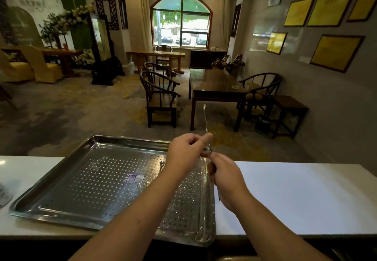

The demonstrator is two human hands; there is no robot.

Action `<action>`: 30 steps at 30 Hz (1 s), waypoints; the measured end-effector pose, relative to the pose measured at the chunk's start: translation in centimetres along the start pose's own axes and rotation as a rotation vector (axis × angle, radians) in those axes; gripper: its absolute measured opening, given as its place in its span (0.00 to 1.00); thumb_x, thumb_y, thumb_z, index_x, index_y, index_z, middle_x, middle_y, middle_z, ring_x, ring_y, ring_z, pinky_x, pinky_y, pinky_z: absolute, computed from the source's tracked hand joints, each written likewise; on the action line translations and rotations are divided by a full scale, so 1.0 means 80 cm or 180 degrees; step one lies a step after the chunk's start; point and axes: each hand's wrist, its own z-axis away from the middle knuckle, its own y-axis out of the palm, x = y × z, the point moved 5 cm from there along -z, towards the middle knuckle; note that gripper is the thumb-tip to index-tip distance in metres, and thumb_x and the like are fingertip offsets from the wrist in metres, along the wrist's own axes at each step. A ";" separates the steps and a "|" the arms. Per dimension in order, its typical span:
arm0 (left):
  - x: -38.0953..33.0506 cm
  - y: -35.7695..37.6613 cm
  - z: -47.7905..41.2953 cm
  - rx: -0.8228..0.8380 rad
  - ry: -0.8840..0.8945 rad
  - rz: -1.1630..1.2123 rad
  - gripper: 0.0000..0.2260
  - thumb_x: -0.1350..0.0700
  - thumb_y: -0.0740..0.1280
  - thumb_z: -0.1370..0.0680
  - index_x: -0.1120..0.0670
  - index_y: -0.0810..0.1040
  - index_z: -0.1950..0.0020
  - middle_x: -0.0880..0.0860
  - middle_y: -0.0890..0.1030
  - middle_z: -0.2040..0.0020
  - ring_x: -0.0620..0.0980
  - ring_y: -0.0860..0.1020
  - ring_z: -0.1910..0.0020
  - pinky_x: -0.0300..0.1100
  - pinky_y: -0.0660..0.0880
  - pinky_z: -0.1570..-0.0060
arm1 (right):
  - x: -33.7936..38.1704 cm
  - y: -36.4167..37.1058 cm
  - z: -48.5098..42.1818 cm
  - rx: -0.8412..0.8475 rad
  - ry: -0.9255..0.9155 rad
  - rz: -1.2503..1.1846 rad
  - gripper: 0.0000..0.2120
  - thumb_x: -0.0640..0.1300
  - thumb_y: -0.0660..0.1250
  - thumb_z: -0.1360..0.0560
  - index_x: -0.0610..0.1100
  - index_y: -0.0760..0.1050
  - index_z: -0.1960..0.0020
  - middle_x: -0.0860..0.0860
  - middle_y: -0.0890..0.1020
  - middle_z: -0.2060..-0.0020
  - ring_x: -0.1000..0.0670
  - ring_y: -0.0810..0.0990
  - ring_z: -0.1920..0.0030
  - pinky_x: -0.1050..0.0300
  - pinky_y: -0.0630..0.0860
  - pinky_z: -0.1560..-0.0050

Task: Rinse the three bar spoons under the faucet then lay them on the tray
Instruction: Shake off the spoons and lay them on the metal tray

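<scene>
A perforated steel tray (85, 181) lies on the white counter (295, 195). My left hand (186, 153) and my right hand (226, 176) meet above the tray's right rim. A thin bar spoon (205, 118) rises from between them, blurred, its end pointing away from me. My left hand pinches its shaft near the middle. My right hand is closed around dark metal stems, one end showing below the palm (219, 196); how many it holds I cannot tell. Another bar spoon (162, 164) lies on the tray, its bowl visible beside my left wrist, the rest hidden by my forearm.
A small sticker (135, 178) sits in the tray's middle. The counter's far edge drops to a carpeted room with dark wooden chairs (161, 97) and a table (216, 89). A metal item shows at the far left edge (4, 195). No faucet is in view.
</scene>
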 end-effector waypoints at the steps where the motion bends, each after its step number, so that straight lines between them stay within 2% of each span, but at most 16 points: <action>1: -0.020 -0.001 0.002 0.0025 0.0169 -0.0104 0.17 0.30 0.70 0.31 0.43 0.84 0.60 0.41 0.85 0.64 0.39 0.84 0.66 0.43 0.81 0.65 | 0.007 0.001 0.000 -0.0024 -0.0059 -0.0021 0.17 0.54 0.57 0.16 0.57 0.85 0.49 0.48 0.83 0.58 0.49 0.79 0.54 0.50 0.77 0.52; 3: -0.039 -0.007 0.000 -0.0063 0.0271 -0.0256 0.09 0.39 0.75 0.29 0.43 0.84 0.60 0.39 0.85 0.63 0.38 0.84 0.66 0.42 0.82 0.64 | 0.016 0.004 -0.001 -0.0039 -0.0134 0.0047 0.17 0.53 0.57 0.17 0.52 0.84 0.50 0.44 0.81 0.59 0.45 0.77 0.56 0.47 0.75 0.55; 5: -0.040 -0.014 -0.006 -0.0112 0.0199 -0.0309 0.06 0.44 0.77 0.28 0.44 0.83 0.60 0.40 0.85 0.63 0.40 0.84 0.66 0.45 0.84 0.62 | 0.017 0.009 -0.004 -0.0033 -0.0153 0.0195 0.16 0.51 0.57 0.17 0.46 0.82 0.50 0.46 0.77 0.64 0.45 0.73 0.60 0.46 0.70 0.59; 6: -0.038 -0.017 -0.009 -0.0124 0.0142 -0.0365 0.05 0.45 0.76 0.28 0.44 0.83 0.60 0.40 0.85 0.64 0.40 0.84 0.66 0.46 0.84 0.62 | 0.016 0.012 -0.006 -0.0011 -0.0117 0.0240 0.16 0.50 0.57 0.16 0.47 0.82 0.51 0.47 0.77 0.64 0.47 0.73 0.61 0.47 0.70 0.60; 9: -0.013 -0.023 -0.015 -0.0063 -0.0118 -0.0585 0.06 0.47 0.76 0.27 0.45 0.83 0.63 0.41 0.84 0.66 0.40 0.83 0.67 0.49 0.85 0.62 | 0.007 0.025 -0.009 0.0219 -0.0040 0.0567 0.15 0.46 0.59 0.16 0.53 0.82 0.55 0.47 0.84 0.62 0.46 0.82 0.62 0.50 0.81 0.61; 11: 0.022 -0.019 -0.012 0.0063 -0.0460 -0.0714 0.07 0.51 0.76 0.27 0.47 0.83 0.65 0.46 0.84 0.70 0.47 0.84 0.67 0.54 0.85 0.61 | -0.012 0.033 -0.017 0.0294 -0.0122 0.1362 0.13 0.45 0.61 0.17 0.51 0.82 0.56 0.46 0.85 0.63 0.45 0.85 0.63 0.47 0.86 0.59; 13: 0.064 -0.011 -0.003 0.0207 -0.0769 -0.1043 0.07 0.52 0.74 0.27 0.51 0.84 0.64 0.50 0.84 0.70 0.52 0.85 0.66 0.56 0.84 0.59 | -0.042 0.043 -0.025 0.0232 -0.0094 0.2426 0.09 0.44 0.64 0.19 0.47 0.82 0.53 0.48 0.82 0.64 0.47 0.84 0.64 0.51 0.83 0.63; 15: 0.105 -0.001 0.008 0.0352 -0.0904 -0.1411 0.08 0.53 0.73 0.27 0.55 0.84 0.64 0.53 0.84 0.68 0.54 0.85 0.64 0.55 0.84 0.58 | -0.075 0.055 -0.028 0.0291 0.0134 0.3232 0.05 0.42 0.67 0.21 0.45 0.82 0.49 0.49 0.80 0.63 0.50 0.80 0.63 0.55 0.78 0.64; 17: 0.135 0.009 0.014 0.0489 -0.0937 -0.1660 0.09 0.53 0.73 0.27 0.56 0.84 0.64 0.53 0.84 0.67 0.53 0.83 0.64 0.50 0.83 0.58 | -0.104 0.070 -0.030 0.0609 0.0271 0.3694 0.07 0.39 0.69 0.22 0.45 0.82 0.45 0.48 0.84 0.55 0.49 0.79 0.59 0.54 0.77 0.58; 19: 0.154 0.019 0.015 0.0621 -0.0925 -0.1859 0.07 0.52 0.74 0.26 0.53 0.86 0.62 0.50 0.83 0.67 0.48 0.81 0.65 0.43 0.79 0.61 | -0.125 0.081 -0.037 0.0903 0.0484 0.3771 0.10 0.38 0.67 0.21 0.44 0.82 0.42 0.46 0.85 0.46 0.46 0.83 0.50 0.52 0.80 0.49; 21: 0.165 0.027 0.013 0.0792 -0.0888 -0.2045 0.06 0.50 0.74 0.25 0.51 0.86 0.58 0.49 0.83 0.64 0.46 0.80 0.63 0.43 0.78 0.60 | -0.140 0.087 -0.044 0.1109 0.0765 0.3744 0.11 0.38 0.66 0.20 0.43 0.81 0.39 0.45 0.84 0.41 0.44 0.83 0.42 0.48 0.80 0.39; 22: 0.168 0.029 0.012 0.0861 -0.0873 -0.2151 0.06 0.49 0.74 0.25 0.50 0.87 0.58 0.49 0.83 0.63 0.47 0.80 0.62 0.43 0.78 0.60 | -0.146 0.091 -0.048 0.1172 0.0870 0.3764 0.12 0.38 0.66 0.20 0.43 0.80 0.38 0.44 0.83 0.41 0.44 0.83 0.41 0.47 0.79 0.38; 24: 0.173 0.025 0.012 0.0890 -0.0868 -0.2376 0.07 0.48 0.74 0.25 0.50 0.86 0.58 0.49 0.83 0.64 0.46 0.80 0.64 0.42 0.75 0.65 | -0.154 0.096 -0.051 0.1227 0.0977 0.3871 0.13 0.38 0.68 0.21 0.44 0.79 0.36 0.45 0.83 0.45 0.44 0.82 0.44 0.48 0.79 0.43; 27: 0.177 0.002 0.014 0.0536 -0.0800 -0.2883 0.08 0.50 0.71 0.25 0.53 0.83 0.61 0.50 0.79 0.67 0.47 0.77 0.68 0.42 0.73 0.68 | -0.157 0.100 -0.050 0.1183 0.0967 0.4085 0.13 0.40 0.71 0.23 0.45 0.81 0.39 0.48 0.78 0.59 0.47 0.78 0.60 0.50 0.75 0.57; 28: 0.177 -0.007 0.016 0.0426 -0.0757 -0.3052 0.08 0.50 0.71 0.25 0.53 0.81 0.61 0.50 0.79 0.66 0.48 0.75 0.69 0.42 0.72 0.69 | -0.159 0.100 -0.050 0.1137 0.0933 0.4113 0.12 0.40 0.71 0.24 0.45 0.82 0.41 0.48 0.78 0.59 0.47 0.76 0.61 0.50 0.74 0.58; 30: 0.178 -0.019 0.022 0.0349 -0.0735 -0.3304 0.07 0.51 0.70 0.24 0.53 0.80 0.59 0.52 0.81 0.61 0.49 0.73 0.68 0.42 0.69 0.68 | -0.161 0.101 -0.048 0.1067 0.0855 0.4133 0.10 0.40 0.71 0.23 0.44 0.82 0.43 0.47 0.82 0.53 0.45 0.78 0.57 0.50 0.74 0.57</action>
